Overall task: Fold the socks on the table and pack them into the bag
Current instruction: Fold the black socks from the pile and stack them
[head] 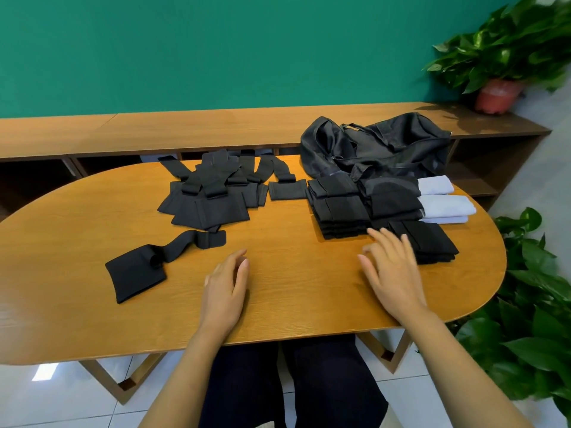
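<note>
Left hand [227,287] and right hand [391,271] extended, fingers relaxed, empty.

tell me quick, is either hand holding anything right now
Left hand: open, fingers relaxed, holding nothing.
Right hand: open, fingers spread, holding nothing, by the folded black socks.

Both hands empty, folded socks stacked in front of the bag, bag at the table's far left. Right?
No: the head view shows the bag at the far right of the table, not left. The rest stands: left hand and right hand are empty, and the folded socks are stacked in front of the bag.
</note>
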